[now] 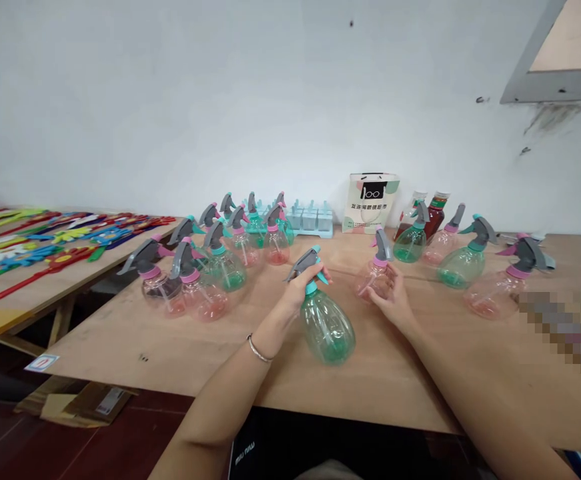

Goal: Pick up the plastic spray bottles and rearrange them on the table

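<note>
My left hand [306, 285] is closed around the neck of a green spray bottle [329, 328], whose grey-and-teal trigger head sticks out above the fingers. The bottle is tilted, its round base toward the lower right. To the right, my right hand [393, 297] grips the side of a pink spray bottle [370, 280] with a grey head and pink collar. Its fingers wrap the body and the thumb lies across the front. Whether this bottle touches the table cannot be made out. Both bottles are see-through, with a tube inside.
Several pink and green spray bottles [205, 297] stand at the left, others [495, 290] at the right. Behind are an ice-pop mould [315, 223], a paper bag [370, 207] and bottles of dark red liquid [435, 217]. Colourful hand-shaped items [65, 260] cover another table.
</note>
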Available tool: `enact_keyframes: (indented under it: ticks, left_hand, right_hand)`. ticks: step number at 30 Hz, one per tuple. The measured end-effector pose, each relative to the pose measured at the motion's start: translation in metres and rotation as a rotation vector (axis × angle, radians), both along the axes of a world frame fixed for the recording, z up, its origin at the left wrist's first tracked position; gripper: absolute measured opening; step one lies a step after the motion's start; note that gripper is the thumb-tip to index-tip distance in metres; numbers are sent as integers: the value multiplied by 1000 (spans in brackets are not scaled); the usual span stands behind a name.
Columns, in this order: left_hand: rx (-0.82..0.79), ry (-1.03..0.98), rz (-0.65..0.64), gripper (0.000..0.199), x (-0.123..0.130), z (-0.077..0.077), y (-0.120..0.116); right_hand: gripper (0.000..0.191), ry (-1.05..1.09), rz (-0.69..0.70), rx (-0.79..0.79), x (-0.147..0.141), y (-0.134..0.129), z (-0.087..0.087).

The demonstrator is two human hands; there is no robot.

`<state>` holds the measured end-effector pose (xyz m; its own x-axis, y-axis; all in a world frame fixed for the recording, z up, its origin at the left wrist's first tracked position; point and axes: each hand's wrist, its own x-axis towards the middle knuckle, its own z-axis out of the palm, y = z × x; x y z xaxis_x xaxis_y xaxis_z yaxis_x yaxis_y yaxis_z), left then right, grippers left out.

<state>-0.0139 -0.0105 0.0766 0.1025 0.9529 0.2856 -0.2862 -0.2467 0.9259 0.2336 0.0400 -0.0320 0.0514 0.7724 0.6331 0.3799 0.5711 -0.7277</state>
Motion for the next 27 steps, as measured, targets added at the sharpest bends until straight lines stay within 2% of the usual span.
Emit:
enact_keyframes:
  ticks: [2, 7, 13, 17, 20, 24, 27]
  left_hand:
    - [-18, -2, -10, 27, -1, 0, 0]
    - [3, -76, -183, 25, -1, 2, -2]
    - [-2, -11, -12, 27, -3, 3, -2]
    - [6, -12, -99, 22, -4, -1, 1]
    - [20, -21, -134, 27, -2, -5, 2]
    - [46, 2, 8, 24, 2, -3, 0]
    - [96, 134, 195, 28, -5, 5, -1]
  right_hand:
    - [81, -4, 16, 8, 0, -2, 2]
    - [80, -5, 32, 14, -1, -3, 5]
    - [78, 9, 62, -2, -2, -4, 7]
    - [79, 27, 81, -26, -2, -5, 9]
    - [80, 27, 95, -53, -1, -6, 9]
    - [82, 23, 122, -56, 0, -5, 8]
    - [81, 12, 107, -31, 1, -4, 6]
